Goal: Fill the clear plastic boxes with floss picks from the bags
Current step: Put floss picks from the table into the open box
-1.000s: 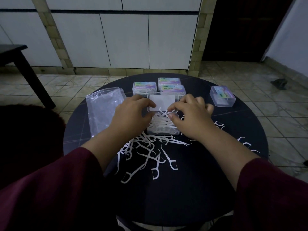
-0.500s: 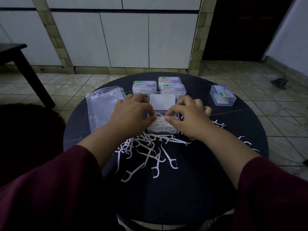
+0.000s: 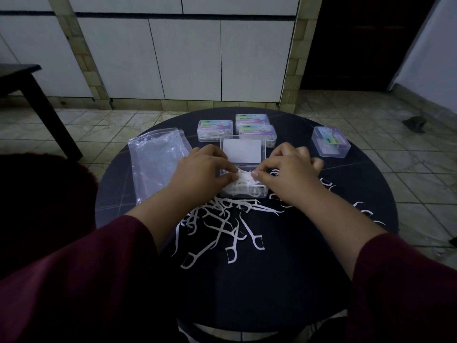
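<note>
Packing is the step in hand: your left hand [image 3: 201,173] and right hand [image 3: 288,173] meet over the open clear box [image 3: 243,191], and between thumbs and fingertips you pinch one small bundle of floss picks [image 3: 243,178], holding it just above or against the picks already lying in the box. Both hands are curled narrow round that bundle, not spread. The box's lid [image 3: 242,151] stands tipped back just beyond your fingertips, its white inner face toward you.

Judging from how things lie, this box looks partly filled, and the next move calls for you to press the bundle down flat so the handles line up, then let go and reach back for more. Most of the remaining stock is the loose pile of floss picks [image 3: 217,229] on the dark round desk [image 3: 272,280], just nearer you than both wrists; a few stray picks [image 3: 329,188] lie outward of your right hand, some hidden under it.

Beyond your fingers sit three closed labelled boxes [image 3: 256,132], filled by the look of them, though the dim light makes it hard to be sure. A fourth closed box [image 3: 331,142] stands apart, outward and beyond your right hand. Empty plastic bags [image 3: 158,164] lie flat just outward of your left hand. Nothing blocks the box, but the tangled pile under your forearms could catch on your sleeves and scatter.
</note>
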